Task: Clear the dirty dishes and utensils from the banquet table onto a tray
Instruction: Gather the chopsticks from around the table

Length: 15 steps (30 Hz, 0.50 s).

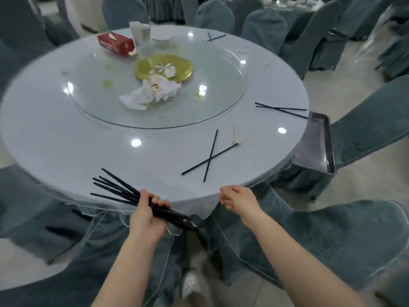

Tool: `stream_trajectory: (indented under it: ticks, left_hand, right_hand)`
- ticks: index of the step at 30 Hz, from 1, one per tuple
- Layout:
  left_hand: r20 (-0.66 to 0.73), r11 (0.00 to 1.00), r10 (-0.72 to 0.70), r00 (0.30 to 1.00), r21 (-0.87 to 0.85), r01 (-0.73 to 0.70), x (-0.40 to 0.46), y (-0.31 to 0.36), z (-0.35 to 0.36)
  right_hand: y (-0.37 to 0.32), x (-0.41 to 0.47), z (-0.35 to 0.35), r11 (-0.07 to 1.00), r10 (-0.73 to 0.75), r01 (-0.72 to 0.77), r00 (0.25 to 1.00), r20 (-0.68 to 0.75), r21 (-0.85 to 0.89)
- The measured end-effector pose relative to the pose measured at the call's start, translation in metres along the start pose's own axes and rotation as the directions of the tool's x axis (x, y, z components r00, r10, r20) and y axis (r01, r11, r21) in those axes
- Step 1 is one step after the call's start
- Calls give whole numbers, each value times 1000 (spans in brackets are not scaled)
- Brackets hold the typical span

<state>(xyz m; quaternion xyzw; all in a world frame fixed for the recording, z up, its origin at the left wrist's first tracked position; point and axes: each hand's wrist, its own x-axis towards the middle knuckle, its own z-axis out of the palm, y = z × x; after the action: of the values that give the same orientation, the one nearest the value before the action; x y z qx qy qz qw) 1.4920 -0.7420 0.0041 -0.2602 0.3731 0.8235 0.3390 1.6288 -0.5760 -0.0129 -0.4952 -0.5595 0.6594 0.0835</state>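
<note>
Left hand: I grip a bundle of black chopsticks at the surface edge.
Right hand: empty, fingers loosely curled.
Crossed chopsticks: lying ahead.
Metal tray: right edge.

round table, pale cloth | glass turntable in the middle: gold plate, crumpled napkins, red box | on the cloth: crossed black chopsticks, second pair, third pair at far edge | metal tray at right rim
</note>
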Motion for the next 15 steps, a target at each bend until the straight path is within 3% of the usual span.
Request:
stream_trajectory:
  ticks: [8,15]
  left_hand:
    - [-49,993,3,999,-118,-9,57,47,9]
    - [-83,991,-15,996,-136,3,74,56,21]
  right_hand:
    - [-31,107,42,897,-72,-13,982,-176,-441]
    - [-44,154,65,781,-1,-134,976,-217,-610]
